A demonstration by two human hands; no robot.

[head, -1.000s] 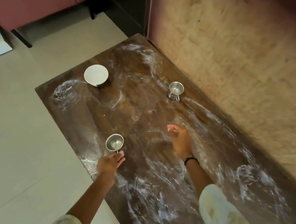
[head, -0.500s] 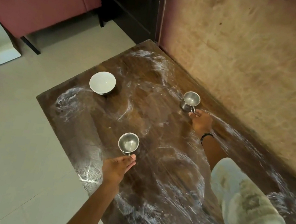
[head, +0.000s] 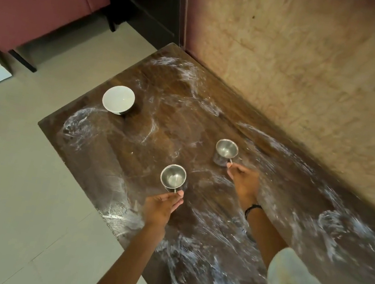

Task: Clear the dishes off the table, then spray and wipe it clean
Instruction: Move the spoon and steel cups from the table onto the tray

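Clearing has only begun: nearest, the left hand (head: 162, 207) has its fingers (head: 177, 197) pinched on the handle of a steel cup (head: 173, 178), and the right hand (head: 243, 182) likewise holds the handle of a second steel cup (head: 226, 150), both cups over the tabletop (head: 105, 161) (whether lifted clear I cannot tell). Farther off, a white bowl (head: 118, 99) sits untouched near the far corner. White powdery smears cover the wood, so spraying and wiping remain; nothing blocks the bowl.
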